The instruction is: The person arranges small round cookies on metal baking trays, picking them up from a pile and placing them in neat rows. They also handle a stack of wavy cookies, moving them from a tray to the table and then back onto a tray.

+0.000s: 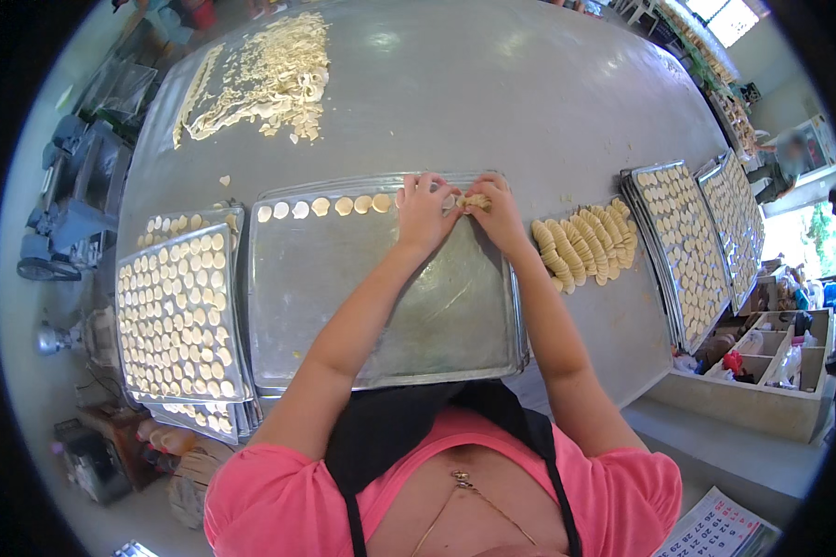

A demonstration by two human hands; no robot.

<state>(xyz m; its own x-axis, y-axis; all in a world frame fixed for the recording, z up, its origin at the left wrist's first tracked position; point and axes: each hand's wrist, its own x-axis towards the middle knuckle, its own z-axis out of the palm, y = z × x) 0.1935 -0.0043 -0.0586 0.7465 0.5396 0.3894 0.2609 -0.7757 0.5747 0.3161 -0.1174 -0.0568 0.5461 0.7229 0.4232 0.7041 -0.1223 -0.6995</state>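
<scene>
Before me lies a metal baking tray with several dough rounds in a single row along its far edge. My right hand, at the tray's far right, grips a short stack of dough rounds. Close beside it, my left hand is over the right part of the row, its fingertips by a pale dough round. Whether the left fingers pinch that round or only touch it is hidden. To the right of the tray, overlapping rows of dough rounds lie on the metal table.
Trays filled with dough rounds are stacked at the left; more filled trays stand at the right. Dough scraps cover the far left of the table. A compartmented box sits at lower right. Another person stands at far right.
</scene>
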